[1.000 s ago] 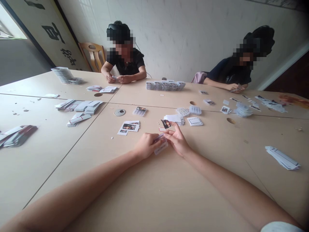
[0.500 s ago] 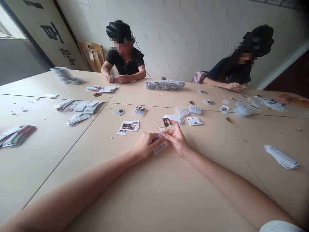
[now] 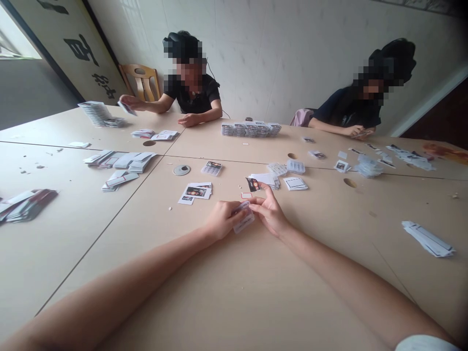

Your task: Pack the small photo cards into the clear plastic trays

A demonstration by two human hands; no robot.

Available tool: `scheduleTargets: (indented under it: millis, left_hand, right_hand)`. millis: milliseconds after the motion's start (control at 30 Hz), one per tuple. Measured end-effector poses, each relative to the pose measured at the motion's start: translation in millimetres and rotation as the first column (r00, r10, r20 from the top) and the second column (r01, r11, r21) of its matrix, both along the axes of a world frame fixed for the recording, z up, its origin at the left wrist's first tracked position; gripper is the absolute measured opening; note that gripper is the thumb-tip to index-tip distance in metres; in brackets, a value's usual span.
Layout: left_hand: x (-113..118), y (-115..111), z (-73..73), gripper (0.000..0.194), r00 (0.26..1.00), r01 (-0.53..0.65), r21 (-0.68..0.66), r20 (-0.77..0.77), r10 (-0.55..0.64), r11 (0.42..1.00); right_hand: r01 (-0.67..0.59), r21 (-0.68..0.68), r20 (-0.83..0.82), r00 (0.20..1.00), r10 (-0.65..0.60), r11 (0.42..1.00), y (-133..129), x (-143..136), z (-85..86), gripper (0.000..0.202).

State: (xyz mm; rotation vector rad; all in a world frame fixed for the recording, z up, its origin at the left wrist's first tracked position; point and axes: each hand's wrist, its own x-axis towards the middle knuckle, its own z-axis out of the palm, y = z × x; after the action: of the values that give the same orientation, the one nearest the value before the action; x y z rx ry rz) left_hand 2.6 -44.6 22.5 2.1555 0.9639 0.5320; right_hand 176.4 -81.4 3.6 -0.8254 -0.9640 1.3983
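Note:
My left hand point(image 3: 224, 219) is closed on a small clear plastic case point(image 3: 244, 223), its thumb lying across the top. At the case's right edge, my right hand point(image 3: 269, 210) pinches with thumb and finger. A dark printed card point(image 3: 253, 184) shows at its raised fingertips, held away from the case. Part of the case is hidden under my fingers. Just beyond my hands lie a red-bordered label point(image 3: 246, 195) and a pile of white cards point(image 3: 265, 181). Left of them are printed photo cards point(image 3: 196, 191) and another clear case point(image 3: 212, 168) with a dark label strip.
Two more clear cases point(image 3: 295, 166) and black-bordered cards point(image 3: 296, 184) lie ahead to the right. Paper stacks point(image 3: 120, 162) spread over the left side. Rows of packed cases point(image 3: 250, 129) stand farther back. Two people sit across the table point(image 3: 234, 287), which has several round holes.
The person across on the left has reached sideways toward the stacked cases with a small flat item in one hand. My hands have hardly moved.

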Motion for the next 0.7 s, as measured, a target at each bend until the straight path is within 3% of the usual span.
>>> scheduleTargets:
  millis: [433,700]
  left_hand:
    - [0.2,2.2,-2.4,0.044,1.000,-0.019,0.000,-0.016,0.019,1.000]
    - [1.4,1.2,0.0,0.042,0.998,-0.068,0.020,0.004,0.068,0.997]
  right_hand:
    - [0.037,0.009,0.019,0.999,-0.037,0.999,-1.0,-1.7,2.3,0.056]
    - [0.285,0.129,0.094,0.950,-0.298,0.950,2.3,2.0,-2.9,0.049]
